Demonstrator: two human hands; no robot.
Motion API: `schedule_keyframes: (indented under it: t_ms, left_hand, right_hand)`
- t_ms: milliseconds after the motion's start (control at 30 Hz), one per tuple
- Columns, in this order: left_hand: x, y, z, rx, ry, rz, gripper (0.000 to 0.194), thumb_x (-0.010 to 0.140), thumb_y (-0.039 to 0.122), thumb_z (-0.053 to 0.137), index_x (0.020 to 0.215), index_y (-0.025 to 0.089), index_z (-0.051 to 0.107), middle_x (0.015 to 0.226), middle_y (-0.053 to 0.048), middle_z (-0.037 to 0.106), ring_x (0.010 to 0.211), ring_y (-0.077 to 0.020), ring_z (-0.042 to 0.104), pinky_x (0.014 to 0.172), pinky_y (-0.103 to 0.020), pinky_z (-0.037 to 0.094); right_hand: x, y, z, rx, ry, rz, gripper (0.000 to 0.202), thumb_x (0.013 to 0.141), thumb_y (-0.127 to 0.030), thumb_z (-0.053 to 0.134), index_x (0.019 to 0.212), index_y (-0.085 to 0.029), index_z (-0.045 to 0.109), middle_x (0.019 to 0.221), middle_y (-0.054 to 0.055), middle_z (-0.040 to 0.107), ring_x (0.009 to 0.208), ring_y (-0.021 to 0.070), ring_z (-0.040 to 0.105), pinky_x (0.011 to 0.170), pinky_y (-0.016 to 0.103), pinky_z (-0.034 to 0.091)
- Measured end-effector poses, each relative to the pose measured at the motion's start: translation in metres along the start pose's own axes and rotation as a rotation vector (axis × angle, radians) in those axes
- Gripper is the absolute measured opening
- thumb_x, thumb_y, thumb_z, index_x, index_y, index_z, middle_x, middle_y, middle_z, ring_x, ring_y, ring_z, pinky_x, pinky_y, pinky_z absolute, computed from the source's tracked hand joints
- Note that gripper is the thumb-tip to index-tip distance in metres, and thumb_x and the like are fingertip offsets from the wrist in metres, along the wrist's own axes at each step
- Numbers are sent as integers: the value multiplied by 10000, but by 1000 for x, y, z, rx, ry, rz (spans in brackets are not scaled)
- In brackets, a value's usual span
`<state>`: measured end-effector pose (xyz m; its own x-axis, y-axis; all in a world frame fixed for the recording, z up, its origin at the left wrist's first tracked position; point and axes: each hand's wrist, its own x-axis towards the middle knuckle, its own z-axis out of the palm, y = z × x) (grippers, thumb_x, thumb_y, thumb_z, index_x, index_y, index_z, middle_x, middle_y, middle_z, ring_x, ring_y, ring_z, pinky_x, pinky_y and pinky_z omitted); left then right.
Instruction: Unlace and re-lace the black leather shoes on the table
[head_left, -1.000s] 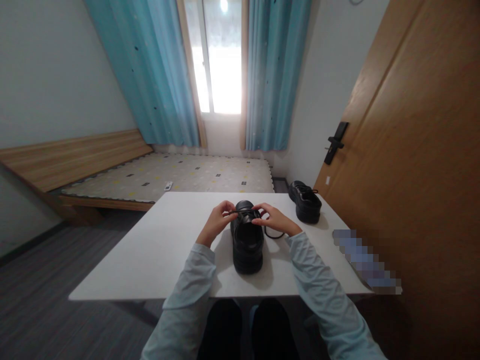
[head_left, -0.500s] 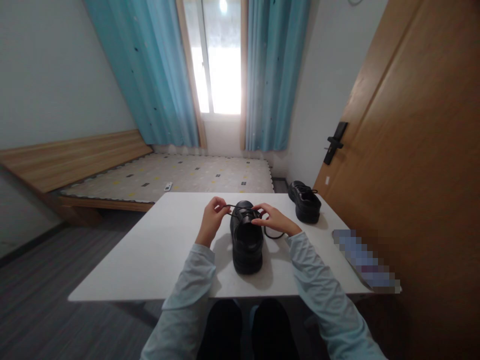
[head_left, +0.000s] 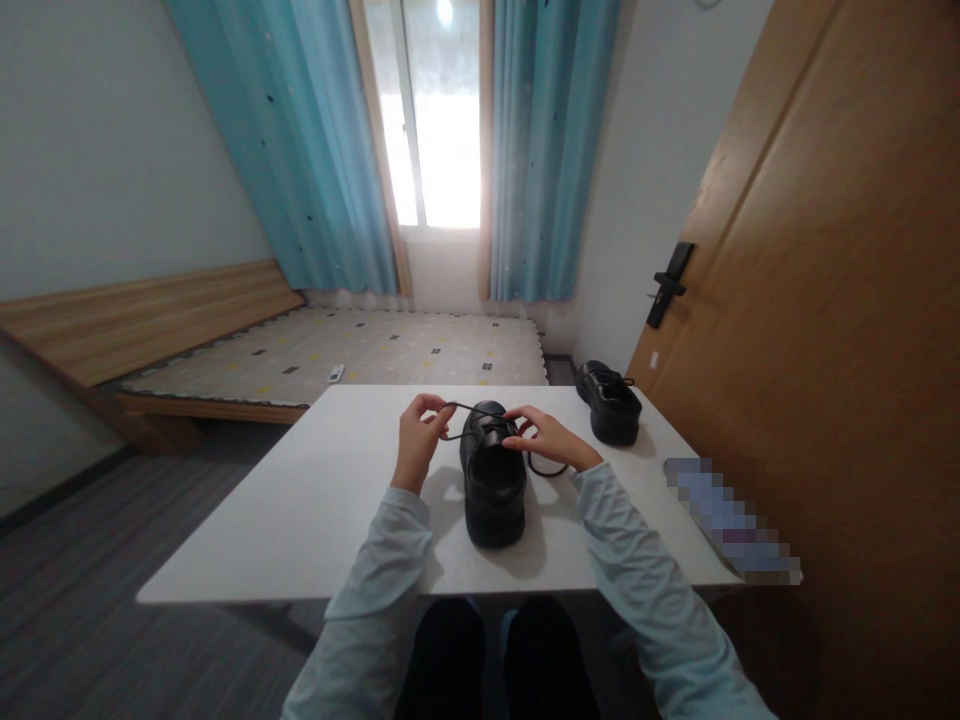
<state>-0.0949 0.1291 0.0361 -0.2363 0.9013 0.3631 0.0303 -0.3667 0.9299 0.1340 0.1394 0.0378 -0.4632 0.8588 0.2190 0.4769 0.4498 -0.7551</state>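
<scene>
- Black shoe: upright on white table, heel toward wearer.
- Right hand: thumb and forefinger at the tongue, tips apart; cannot tell whether they grip lace.
- Left hand: fingertips pinch black lace, drawn out beside the shoe.
- Step, judged: lace-working; next move calls for a steady pinch, light tension.
- Second shoe: far right, apart.

Window blown out, floor dim; soft shadow beside shoe; pixelated patch hard to make out.
</scene>
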Motion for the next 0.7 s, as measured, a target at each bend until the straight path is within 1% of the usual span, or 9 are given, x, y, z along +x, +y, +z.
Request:
schedule_keyframes:
  t_ms: [133,233,300,400,500,567,633,700]
  left_hand:
    - [1,-2,0,6,5,-61,280,684,402,669,711,151,549,605,47,500,448,-57,443,417,-185,355]
    - [2,-2,0,52,31,-55,284,687,421,654,671,161,542,556,55,480,448,-61,409,438,-192,337]
    - [3,-3,-1,119,39,-37,287,699,434,635,653,164,550,558,47,497,474,-71,422,470,-202,345]
    - [4,-4,-3,274,21,4,309,732,463,593,648,167,588,596,18,562,561,-105,490,538,-221,369]
    - [4,-6,-5,500,-56,26,341,746,504,573,693,179,660,672,-13,646,643,-143,544,600,-245,380]
    - [4,-7,-6,621,-164,23,360,731,533,586,727,190,696,711,-24,678,670,-164,567,630,-259,387]
    - [4,-7,-6,688,-258,20,378,711,558,603,726,195,710,708,-30,684,685,-183,584,647,-269,395]
    - [3,-9,-7,720,-303,23,393,691,574,618,702,192,709,680,-33,675,693,-196,592,649,-274,402]
  right_hand:
    - [1,1,0,4,-4,2,528,711,-449,703,1126,-153,563,1167,114,575,840,173,610,754,335,513]
    - [1,1,0,8,-7,9,529,710,-448,705,1125,-153,562,1171,115,572,846,176,610,754,335,513]
    - [1,0,-1,11,-8,10,525,710,-445,706,1125,-156,562,1172,113,572,844,175,610,756,336,513]
    - [1,0,-1,11,-3,10,530,706,-448,709,1123,-155,564,1165,112,577,837,175,610,759,341,513]
    - [1,0,-1,13,2,7,542,700,-459,712,1126,-156,569,1158,112,582,830,174,610,757,343,514]
    - [1,-1,-1,15,5,4,549,698,-464,714,1131,-159,572,1152,111,584,830,175,610,753,343,516]
    - [1,-1,-1,14,9,7,555,695,-467,716,1134,-158,572,1153,114,583,828,176,610,751,343,517]
    - [1,-1,0,12,8,15,559,695,-465,716,1136,-154,568,1160,119,578,827,177,610,749,344,516]
